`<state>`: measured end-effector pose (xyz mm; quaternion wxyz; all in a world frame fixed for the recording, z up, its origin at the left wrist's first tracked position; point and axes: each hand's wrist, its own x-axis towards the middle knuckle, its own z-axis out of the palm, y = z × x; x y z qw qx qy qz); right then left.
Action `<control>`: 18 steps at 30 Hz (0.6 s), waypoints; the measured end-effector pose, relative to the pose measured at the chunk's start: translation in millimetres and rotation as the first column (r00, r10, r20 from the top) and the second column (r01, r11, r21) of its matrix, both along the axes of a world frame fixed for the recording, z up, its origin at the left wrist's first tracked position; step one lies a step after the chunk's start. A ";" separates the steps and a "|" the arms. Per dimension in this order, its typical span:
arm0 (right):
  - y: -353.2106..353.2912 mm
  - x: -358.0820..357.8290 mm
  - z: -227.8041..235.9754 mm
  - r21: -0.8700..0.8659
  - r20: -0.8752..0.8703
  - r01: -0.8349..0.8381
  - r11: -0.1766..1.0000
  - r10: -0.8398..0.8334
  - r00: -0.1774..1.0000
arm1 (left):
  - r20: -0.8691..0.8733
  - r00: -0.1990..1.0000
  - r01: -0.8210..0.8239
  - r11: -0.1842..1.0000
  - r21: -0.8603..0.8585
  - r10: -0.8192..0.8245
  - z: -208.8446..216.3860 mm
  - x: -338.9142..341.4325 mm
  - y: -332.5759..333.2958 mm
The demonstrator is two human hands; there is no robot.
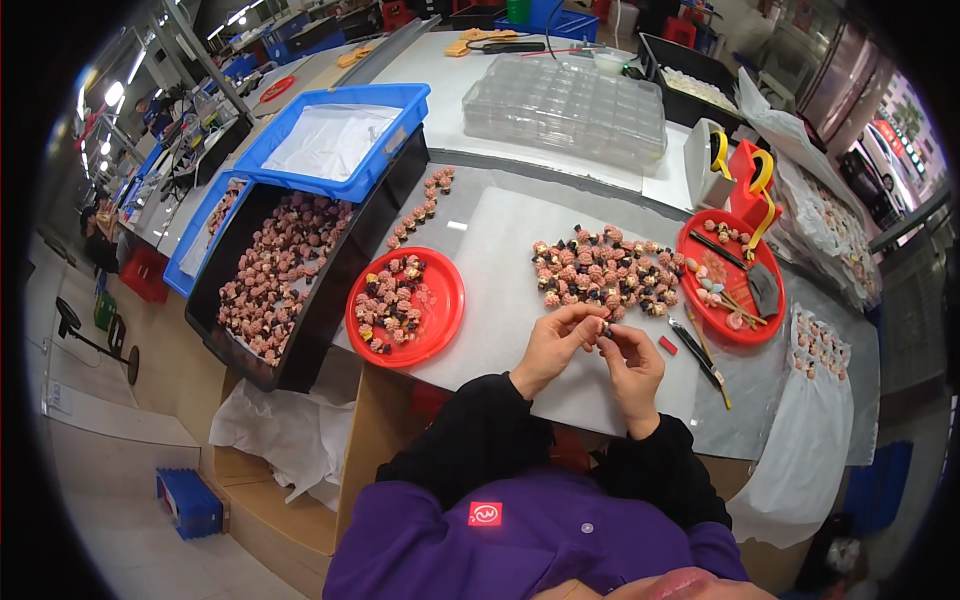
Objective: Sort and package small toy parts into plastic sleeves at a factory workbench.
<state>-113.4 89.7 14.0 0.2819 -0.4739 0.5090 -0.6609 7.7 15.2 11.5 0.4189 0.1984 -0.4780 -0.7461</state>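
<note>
My left hand (553, 347) and my right hand (632, 370) meet over the near part of a white sheet (490, 300). Between their fingertips they pinch a small pink and dark figurine (604, 327), mostly hidden by the fingers. Just beyond, a pile of similar pink, knobbly figurines (605, 268) with dark and yellowish parts lies on the sheet. A small red block (668, 345) lies beside my right hand, close to a black-handled craft knife (705, 357) and a thin brush-like stick (697, 330).
On the left are a red plate (450, 315) of figurines and a black crate (345, 245) full of them, topped by a blue tray (420, 100). A red plate (700, 318) with tools is right. Behind stand clear plastic trays (565, 105) and a tape dispenser (708, 165).
</note>
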 end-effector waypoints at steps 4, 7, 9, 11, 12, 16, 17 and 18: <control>4.2 2.3 1.7 -0.024 -0.080 -0.029 0.999 0.027 0.996 | -0.079 0.996 -0.032 0.999 -0.030 0.029 2.4 -1.2 3.7; 5.5 -1.3 -3.3 0.011 0.122 -0.049 0.999 0.047 0.991 | -0.064 0.996 -0.066 0.998 -0.012 0.066 11.8 -4.6 9.7; 8.6 0.1 -0.2 -0.087 -0.102 0.003 0.996 -0.012 0.995 | -0.021 0.999 -0.040 0.999 -0.017 0.040 3.0 -1.8 7.6; 7.9 4.8 6.7 -0.006 -0.013 -0.003 1.000 0.003 1.000 | 0.026 1.000 -0.009 1.000 -0.009 0.010 -5.5 -0.4 4.7; 8.5 7.2 7.5 0.074 0.075 -0.015 0.997 0.010 0.997 | 0.002 1.000 -0.012 1.000 -0.019 0.012 -5.1 -0.2 3.6; 2.7 -2.5 -1.9 0.108 0.122 -0.057 0.992 0.044 0.992 | 0.032 0.999 -0.022 0.999 -0.040 0.024 -0.7 -0.1 0.8; 1.9 1.0 0.1 0.071 0.140 -0.026 0.997 0.016 0.990 | 0.019 1.000 -0.023 0.999 -0.041 0.024 -4.4 0.8 0.9; -3.8 -1.4 -3.3 0.004 0.161 -0.020 1.000 0.020 0.987 | 0.023 1.000 -0.013 1.000 -0.021 0.014 -4.0 -0.5 -1.4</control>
